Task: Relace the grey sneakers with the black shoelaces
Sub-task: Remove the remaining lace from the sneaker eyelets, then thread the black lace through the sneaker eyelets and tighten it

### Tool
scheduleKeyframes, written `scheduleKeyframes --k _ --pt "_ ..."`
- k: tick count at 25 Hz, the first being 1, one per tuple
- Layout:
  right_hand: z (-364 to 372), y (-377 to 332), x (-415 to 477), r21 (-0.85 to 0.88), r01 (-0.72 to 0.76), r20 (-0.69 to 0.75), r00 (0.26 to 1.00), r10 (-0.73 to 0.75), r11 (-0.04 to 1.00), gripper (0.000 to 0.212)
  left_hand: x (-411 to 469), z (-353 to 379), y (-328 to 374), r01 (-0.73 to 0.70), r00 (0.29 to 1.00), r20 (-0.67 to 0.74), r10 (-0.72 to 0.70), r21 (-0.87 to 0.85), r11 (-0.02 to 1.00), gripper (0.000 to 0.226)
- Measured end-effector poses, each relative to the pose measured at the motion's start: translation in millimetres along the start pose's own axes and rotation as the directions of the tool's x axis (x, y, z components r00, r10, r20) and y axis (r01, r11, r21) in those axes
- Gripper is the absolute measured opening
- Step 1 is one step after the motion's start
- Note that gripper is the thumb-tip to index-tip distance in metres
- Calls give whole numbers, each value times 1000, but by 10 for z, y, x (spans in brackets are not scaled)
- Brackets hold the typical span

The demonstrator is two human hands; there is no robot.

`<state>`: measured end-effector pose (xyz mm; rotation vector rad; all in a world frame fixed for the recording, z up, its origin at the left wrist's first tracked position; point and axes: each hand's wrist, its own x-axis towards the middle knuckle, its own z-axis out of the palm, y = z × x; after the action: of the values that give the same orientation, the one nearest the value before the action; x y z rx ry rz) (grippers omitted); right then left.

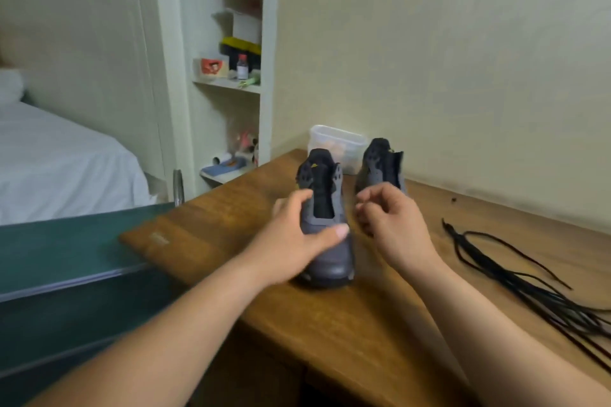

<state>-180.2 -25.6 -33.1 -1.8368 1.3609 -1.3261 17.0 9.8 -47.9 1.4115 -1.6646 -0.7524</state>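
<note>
Two grey sneakers stand unlaced on a wooden desk (347, 317), toes toward me. The nearer sneaker (330, 254) has its black tongue showing. My left hand (297, 238) grips its left side, with the thumb laid across the top of the toe. My right hand (390, 221) hovers just right of that shoe with its fingers curled; I see nothing in it. The second sneaker (380, 165) stands behind my right hand, partly hidden by it. A bundle of black shoelaces (515, 277) lies loose on the desk to the right, apart from both hands.
A clear plastic container (337, 145) sits against the wall behind the sneakers. A green surface (66, 251) adjoins the desk's left edge. Beyond it are a bed with white sheets (56, 158) and a recessed shelf (228, 82) holding small items.
</note>
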Motion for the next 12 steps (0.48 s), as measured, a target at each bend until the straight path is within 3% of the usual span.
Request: scheduleKeyframes --k 2,4,7,12 --pt "-56 224 -4 -76 -65 113 991 73 995 16 13 249 -49 -29 1000 -4 29 3 1000 99" --pt "25 345 -32 -37 -79 252 964 86 996 24 34 336 -104 -50 995 -92 48 -21 999 93" --pt "91 463 -54 -23 -19 227 974 23 1000 29 71 325 -226 -77 981 -182 70 -32 996 84" --pt "-223 322 -13 -108 -82 262 959 108 991 24 77 341 -220 -33 992 -120 25 -65 997 89"
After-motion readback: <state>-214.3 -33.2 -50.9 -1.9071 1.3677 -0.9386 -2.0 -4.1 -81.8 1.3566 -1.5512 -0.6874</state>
